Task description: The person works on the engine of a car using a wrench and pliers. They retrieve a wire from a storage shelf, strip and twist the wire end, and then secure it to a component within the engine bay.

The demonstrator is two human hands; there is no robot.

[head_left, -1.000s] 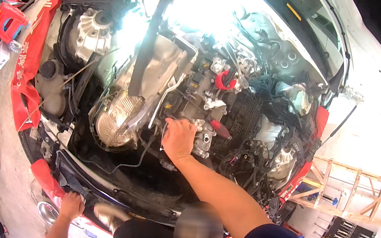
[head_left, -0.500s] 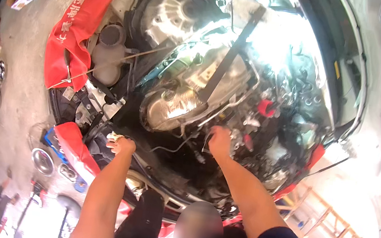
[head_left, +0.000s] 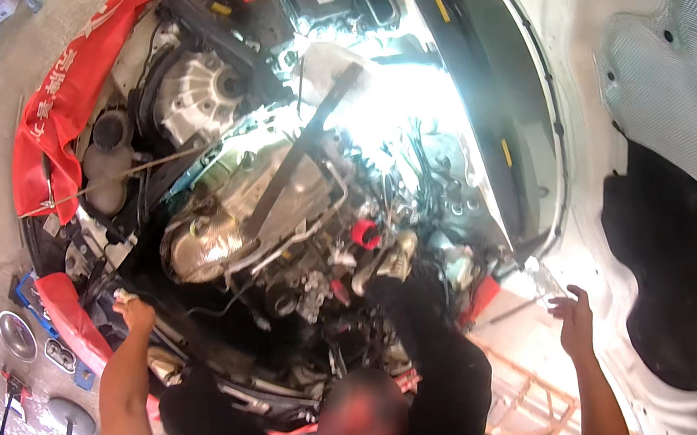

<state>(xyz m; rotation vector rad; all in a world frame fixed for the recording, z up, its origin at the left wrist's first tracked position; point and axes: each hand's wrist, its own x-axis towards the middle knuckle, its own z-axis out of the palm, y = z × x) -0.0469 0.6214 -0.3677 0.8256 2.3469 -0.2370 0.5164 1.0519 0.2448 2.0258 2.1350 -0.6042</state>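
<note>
My left hand (head_left: 135, 313) is closed at the near-left edge of a car's engine bay, holding a small pale crumpled thing (head_left: 123, 297), perhaps a rag. My right hand (head_left: 574, 322) is raised at the right, beside the raised white bonnet (head_left: 643, 110). Its fingers are spread, close to a shiny, glare-washed part (head_left: 545, 280); whether they touch it I cannot tell. Between my arms, a co-worker's black-sleeved arm (head_left: 445, 354) reaches into the bay, its dark-covered hand (head_left: 387, 290) among engine parts. A metal heat shield (head_left: 220, 242) lies left of that hand.
A dark flat bar (head_left: 302, 154) slants over the engine, near a thin rod (head_left: 135, 173). Red covers (head_left: 64, 96) drape the fender. Strong glare hides the bay's far middle. The co-worker's head (head_left: 359, 427) is close in front. Parts and a wooden frame (head_left: 534, 401) stand around.
My right hand has left the engine bay and risen to the right, fingers now spread. The co-worker's arm now reaches in where it was. The view has shifted right; my left hand still grips the pale thing.
</note>
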